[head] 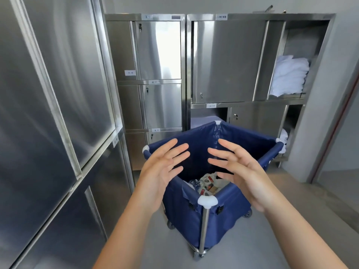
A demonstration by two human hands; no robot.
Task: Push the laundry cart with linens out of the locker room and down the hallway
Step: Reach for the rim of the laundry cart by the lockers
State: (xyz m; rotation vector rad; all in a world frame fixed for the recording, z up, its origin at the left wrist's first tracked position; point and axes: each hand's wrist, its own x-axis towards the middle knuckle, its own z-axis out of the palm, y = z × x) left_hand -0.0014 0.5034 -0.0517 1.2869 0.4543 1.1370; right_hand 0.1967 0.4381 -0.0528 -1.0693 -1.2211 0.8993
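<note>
Along the left and back walls, steel lockers (159, 74) hem the room, and the doorway (338, 144) opens off to the right. Between them on the floor stands the blue laundry cart (229, 214), turned corner-on to the person and near the back lockers. Left hand (161, 167) and right hand (239, 169) hover over its top edge, each grip spread, palms facing, touching nothing. A push from the near corner cap (207, 200) would likely swing the cart on its casters (247, 214) into the lockers or the doorway's edge. Its contents (208, 184) look like wrappers, not linens.
</note>
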